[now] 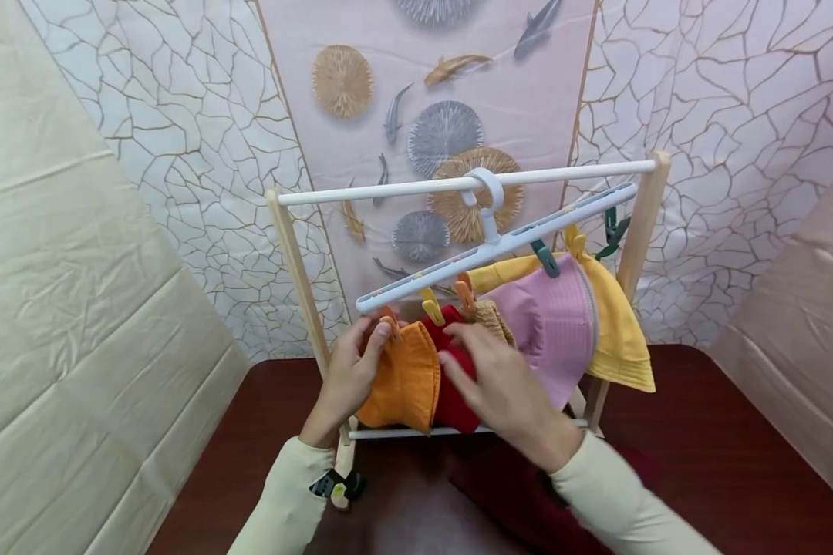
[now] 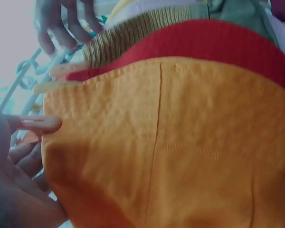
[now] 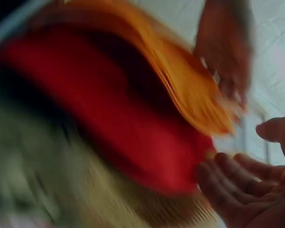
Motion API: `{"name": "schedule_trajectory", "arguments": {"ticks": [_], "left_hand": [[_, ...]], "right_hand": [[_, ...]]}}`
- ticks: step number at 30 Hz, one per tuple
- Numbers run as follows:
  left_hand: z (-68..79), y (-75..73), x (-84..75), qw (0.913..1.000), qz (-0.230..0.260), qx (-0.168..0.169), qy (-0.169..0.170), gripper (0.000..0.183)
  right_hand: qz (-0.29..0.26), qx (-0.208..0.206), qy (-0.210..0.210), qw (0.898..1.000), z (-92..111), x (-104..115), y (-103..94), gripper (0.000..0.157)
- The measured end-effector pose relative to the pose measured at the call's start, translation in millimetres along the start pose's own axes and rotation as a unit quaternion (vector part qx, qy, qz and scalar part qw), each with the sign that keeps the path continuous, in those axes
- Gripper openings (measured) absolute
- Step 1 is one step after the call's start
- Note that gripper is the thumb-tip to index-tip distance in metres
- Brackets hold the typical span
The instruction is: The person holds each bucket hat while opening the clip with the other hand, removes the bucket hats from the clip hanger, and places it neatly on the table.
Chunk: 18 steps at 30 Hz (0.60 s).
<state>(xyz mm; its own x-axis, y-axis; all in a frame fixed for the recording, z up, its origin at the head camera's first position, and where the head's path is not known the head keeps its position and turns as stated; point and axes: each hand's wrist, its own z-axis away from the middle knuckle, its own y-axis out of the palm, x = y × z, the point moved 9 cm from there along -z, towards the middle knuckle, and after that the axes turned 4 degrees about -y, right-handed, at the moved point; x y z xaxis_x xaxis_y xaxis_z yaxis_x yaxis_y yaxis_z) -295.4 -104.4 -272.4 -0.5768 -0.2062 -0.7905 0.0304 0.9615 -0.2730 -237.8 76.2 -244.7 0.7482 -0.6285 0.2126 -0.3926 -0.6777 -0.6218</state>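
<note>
The orange cloth bucket hat [image 1: 399, 378] hangs at the low end of a pale plastic hanger [image 1: 444, 270], held at its edge by a small orange clothes peg [image 1: 389, 324]. The left hand [image 1: 350, 370] pinches this peg between thumb and fingers, a grip that probably lets it work the spring or steady the hat without crushing the cloth.

Just beside it hangs a red cloth hat [image 1: 454, 370], with a small yellow peg [image 1: 432, 307] above it. The right hand [image 1: 507, 385] is in front of the red one, thumb and fingers spread apart, pinching nothing; whether its fingertips touch the cloth, I cannot tell (the right wrist view is blurred).

Beyond are a tan ribbed piece [image 1: 494, 320], a pink hat [image 1: 541, 324] under a dark green peg [image 1: 545, 258], and a yellow hat [image 1: 618, 324] toward the raised end. The hanger hooks over a white rod [image 1: 562, 175] of a wooden stand [image 1: 295, 270]; its slant suggests uneven weight or a pull from the left. The stand rests on a dark reddish-brown table [image 1: 736, 462].
</note>
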Motion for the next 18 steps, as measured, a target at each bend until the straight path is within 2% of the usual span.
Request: {"name": "schedule_trajectory", "arguments": {"ticks": [2,4,7,9,11,14,18], "left_hand": [[3.0,0.4,-9.2,0.9998,0.012,-0.006,-0.016,0.029],[4.7,1.6,-9.7,0.9991,0.026,-0.009,-0.033,0.028],[6.9,4.2,-9.4,0.9975,0.049,-0.01,-0.051,0.026],[7.3,5.4,-0.2,0.9964,0.067,-0.01,-0.05,0.027],[9.1,5.4,0.4,0.9954,0.081,-0.014,-0.049,0.028],[10.4,4.6,0.4,0.9935,0.098,-0.02,-0.054,0.029],[9.4,3.6,-0.3,0.9894,0.126,-0.029,-0.066,0.029]], "right_hand": [[-0.024,0.029,0.058,0.998,6.0,-3.1,23.9,0.044],[-0.047,0.045,0.106,0.992,8.9,-8.1,41.1,0.048],[-0.114,0.042,0.157,0.98,8.3,-14.5,57.1,0.04],[-0.165,0.033,0.177,0.97,6.9,-17.7,65.2,0.031],[-0.214,0.026,0.188,0.958,5.9,-20.3,73.0,0.024],[-0.268,0.025,0.195,0.943,6.0,-21.6,81.4,0.023],[-0.287,0.017,0.192,0.938,9.1,-20.5,82.3,0.021]]}}
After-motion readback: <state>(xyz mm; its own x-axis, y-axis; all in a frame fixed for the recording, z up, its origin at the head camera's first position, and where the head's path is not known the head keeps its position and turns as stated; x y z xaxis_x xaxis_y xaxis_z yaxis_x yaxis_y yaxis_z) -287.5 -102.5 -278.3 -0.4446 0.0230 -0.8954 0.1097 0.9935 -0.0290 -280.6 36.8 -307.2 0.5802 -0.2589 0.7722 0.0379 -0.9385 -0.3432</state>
